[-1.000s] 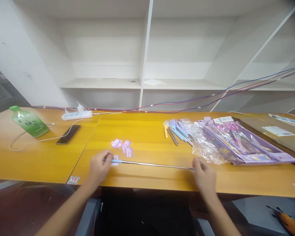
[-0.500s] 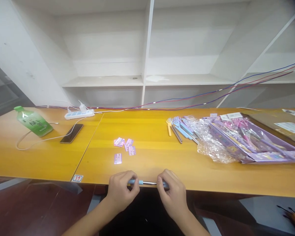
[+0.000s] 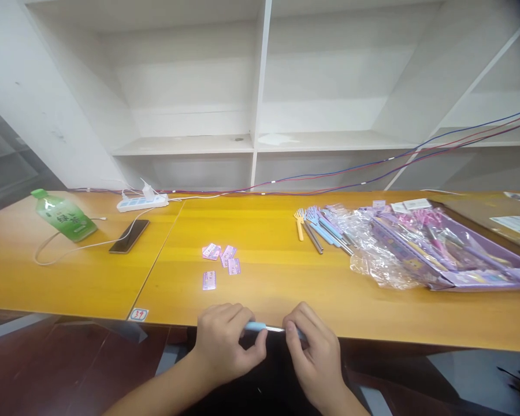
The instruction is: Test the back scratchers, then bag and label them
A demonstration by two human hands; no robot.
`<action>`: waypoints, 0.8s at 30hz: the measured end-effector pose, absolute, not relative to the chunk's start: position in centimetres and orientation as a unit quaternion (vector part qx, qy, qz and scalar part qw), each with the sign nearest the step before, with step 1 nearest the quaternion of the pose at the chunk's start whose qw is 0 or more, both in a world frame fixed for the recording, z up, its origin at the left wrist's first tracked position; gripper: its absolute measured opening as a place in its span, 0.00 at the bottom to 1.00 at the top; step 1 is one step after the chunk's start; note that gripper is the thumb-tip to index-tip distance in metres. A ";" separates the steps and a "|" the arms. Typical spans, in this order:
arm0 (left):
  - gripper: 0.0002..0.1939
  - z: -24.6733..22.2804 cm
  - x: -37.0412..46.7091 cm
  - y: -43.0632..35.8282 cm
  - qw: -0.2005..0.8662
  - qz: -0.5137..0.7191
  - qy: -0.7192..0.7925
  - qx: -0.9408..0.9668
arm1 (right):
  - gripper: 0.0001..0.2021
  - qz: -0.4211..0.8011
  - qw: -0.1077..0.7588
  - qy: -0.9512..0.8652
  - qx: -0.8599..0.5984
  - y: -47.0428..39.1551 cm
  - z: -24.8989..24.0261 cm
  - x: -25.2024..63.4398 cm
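Observation:
A thin rod with a light blue handle (image 3: 255, 327) and a metal shaft lies level between my hands at the table's front edge. My left hand (image 3: 231, 341) grips the blue part, its thumb tip near the start of the shaft. My right hand (image 3: 314, 352) pinches the other end, where a bit of blue shows behind the fingers. Several small pink-purple cards (image 3: 208, 281) lie on the table beyond my left hand. Farther right is a pile of small hand-shaped scratchers (image 3: 325, 228) in yellow, blue and purple.
Clear plastic wrapping (image 3: 377, 260) and a purple box (image 3: 472, 280) of wrapped items are at the right, beside a cardboard piece (image 3: 481, 216). A green bottle (image 3: 65, 216), a phone (image 3: 130, 236) and a power strip (image 3: 143, 201) stand or lie at the left.
Both hands have moved slightly right with the rod. My left hand has shifted along it toward my right hand, its thumb now extended, and less of the metal shaft shows.

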State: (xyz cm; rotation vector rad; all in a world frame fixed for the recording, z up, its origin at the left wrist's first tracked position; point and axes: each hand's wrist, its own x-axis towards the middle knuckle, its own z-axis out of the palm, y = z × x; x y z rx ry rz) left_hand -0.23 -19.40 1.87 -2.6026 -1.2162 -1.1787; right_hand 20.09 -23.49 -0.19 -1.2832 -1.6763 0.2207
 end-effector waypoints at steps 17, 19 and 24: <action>0.16 -1.0 -0.8 -17.5 0.054 -0.249 -0.260 -0.931 | 0.13 -0.011 0.370 -0.771 -0.519 -22.4 -1.4 21.3; 0.16 -1.3 -0.9 -17.5 0.058 -0.234 -0.266 -0.933 | 0.13 -0.031 0.360 -0.781 -0.509 -22.1 -1.6 21.1; 0.17 -0.6 -3.4 -15.3 0.103 -0.206 -0.265 -0.936 | 0.17 -0.086 0.337 -0.809 -0.475 -21.1 0.1 23.8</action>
